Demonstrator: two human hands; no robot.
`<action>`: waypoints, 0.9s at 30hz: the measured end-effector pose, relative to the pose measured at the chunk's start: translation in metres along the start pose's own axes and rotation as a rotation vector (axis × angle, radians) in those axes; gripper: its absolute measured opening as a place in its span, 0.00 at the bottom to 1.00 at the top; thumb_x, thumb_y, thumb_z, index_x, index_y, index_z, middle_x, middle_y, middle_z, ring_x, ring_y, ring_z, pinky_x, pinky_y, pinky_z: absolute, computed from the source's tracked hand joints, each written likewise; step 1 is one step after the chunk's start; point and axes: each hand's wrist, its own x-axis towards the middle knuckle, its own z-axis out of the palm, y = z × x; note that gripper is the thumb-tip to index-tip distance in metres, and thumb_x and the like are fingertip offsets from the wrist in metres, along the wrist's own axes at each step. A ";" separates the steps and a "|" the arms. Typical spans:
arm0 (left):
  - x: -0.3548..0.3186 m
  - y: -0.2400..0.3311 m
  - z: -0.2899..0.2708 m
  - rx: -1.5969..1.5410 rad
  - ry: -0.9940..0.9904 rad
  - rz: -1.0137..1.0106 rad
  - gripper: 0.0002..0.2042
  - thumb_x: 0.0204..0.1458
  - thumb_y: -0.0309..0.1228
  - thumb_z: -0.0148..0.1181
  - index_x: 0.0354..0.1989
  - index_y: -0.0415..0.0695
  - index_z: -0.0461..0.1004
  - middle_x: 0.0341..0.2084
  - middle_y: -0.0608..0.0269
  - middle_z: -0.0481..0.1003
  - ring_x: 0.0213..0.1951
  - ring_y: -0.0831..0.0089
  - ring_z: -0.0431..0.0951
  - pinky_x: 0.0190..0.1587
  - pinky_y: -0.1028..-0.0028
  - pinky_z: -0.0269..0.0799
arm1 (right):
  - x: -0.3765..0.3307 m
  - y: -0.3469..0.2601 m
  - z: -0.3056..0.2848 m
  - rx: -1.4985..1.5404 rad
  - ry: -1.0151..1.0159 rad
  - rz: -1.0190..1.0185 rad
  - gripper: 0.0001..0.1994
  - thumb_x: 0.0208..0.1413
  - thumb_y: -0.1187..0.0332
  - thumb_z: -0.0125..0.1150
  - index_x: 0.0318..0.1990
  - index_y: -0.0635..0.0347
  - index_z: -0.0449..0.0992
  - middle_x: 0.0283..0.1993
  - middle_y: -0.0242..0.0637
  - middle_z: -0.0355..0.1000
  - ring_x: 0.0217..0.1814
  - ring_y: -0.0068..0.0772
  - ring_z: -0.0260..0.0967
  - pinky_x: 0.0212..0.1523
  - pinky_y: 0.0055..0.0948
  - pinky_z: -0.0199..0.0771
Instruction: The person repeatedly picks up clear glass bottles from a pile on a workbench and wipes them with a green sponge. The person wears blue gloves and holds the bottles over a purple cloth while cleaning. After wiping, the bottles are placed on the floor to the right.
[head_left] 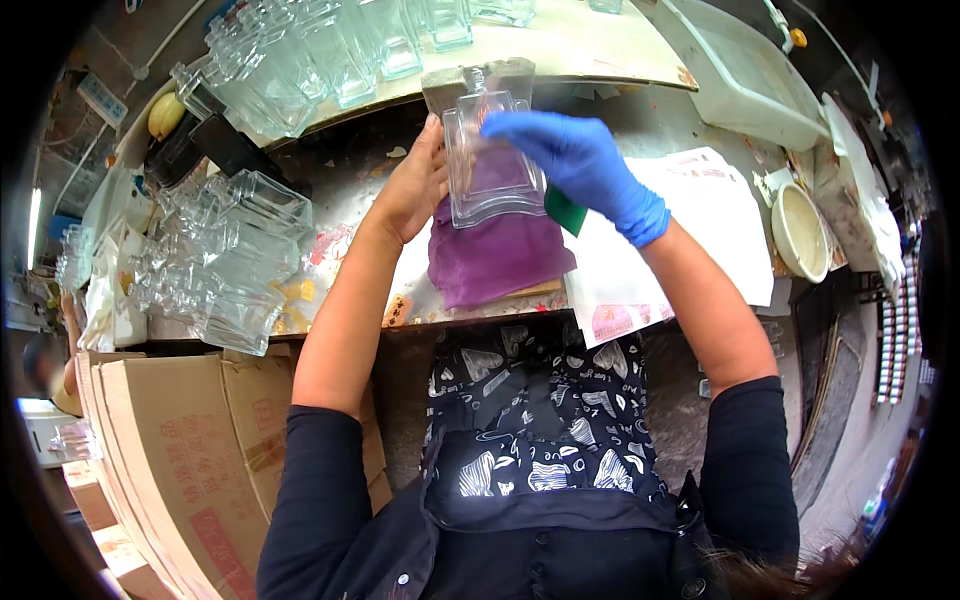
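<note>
A clear, flat rectangular glass bottle point(470, 205) lies tilted on a folded purple cloth point(500, 262), its neck away from me. My left hand point(418, 182), bare, grips the bottle's left side, with some fingertips hidden behind the glass. Over the bottle's upper right part reaches my right hand point(575, 160) in a blue glove, fingers together and pointing left. A green flat piece point(566, 210) sticks out below the gloved palm; most of it is hidden. A small reddish print shows on the glass near the gloved fingertips.
Several glass bottles point(240, 270) lie on the left of the bench; more bottles point(335, 60) stand on the far pale board. White printed sheets point(690, 210) lie at right, beside a pale bowl point(800, 235). A translucent bin point(740, 75) sits far right. Cardboard boxes point(180, 430) stand near left.
</note>
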 end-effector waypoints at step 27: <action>-0.016 -0.002 -0.004 0.245 -0.109 0.111 0.50 0.47 0.36 0.69 0.70 0.36 0.37 0.56 0.43 0.65 0.58 0.61 0.67 0.58 0.67 0.65 | -0.029 0.008 0.000 0.296 -0.232 0.958 0.35 0.49 0.42 0.64 0.51 0.69 0.74 0.38 0.39 0.76 0.38 0.26 0.72 0.43 0.24 0.70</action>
